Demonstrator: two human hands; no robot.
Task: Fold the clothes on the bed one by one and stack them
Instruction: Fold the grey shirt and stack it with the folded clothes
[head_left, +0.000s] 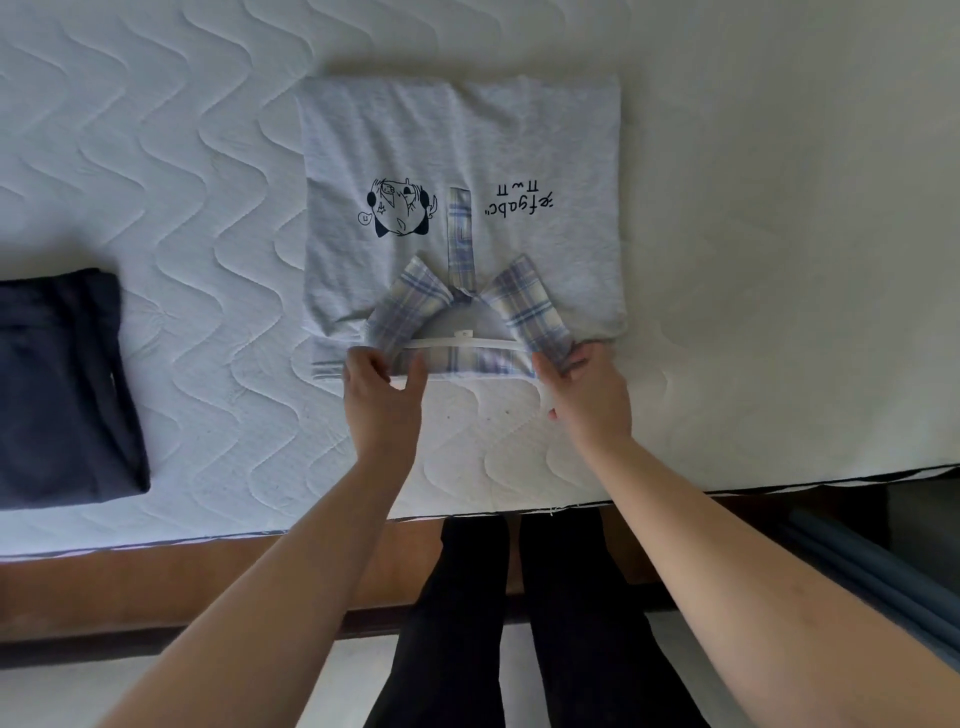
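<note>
A light grey polo shirt (519, 135) with a blue plaid collar, a cartoon print and dark lettering lies folded into a rectangle on the mattress, collar toward me. My left hand (382, 389) pinches the left end of the collar between thumb and fingers. My right hand (584, 384) grips the collar's right end, fingers curled over the plaid cloth. A folded dark navy garment (62, 384) lies at the left edge of the view.
The white quilted mattress (182, 208) fills most of the view; its front edge (675, 493) runs just behind my wrists. Below it are a wooden bed frame (156, 587), my dark-trousered legs (519, 623) and a pale floor.
</note>
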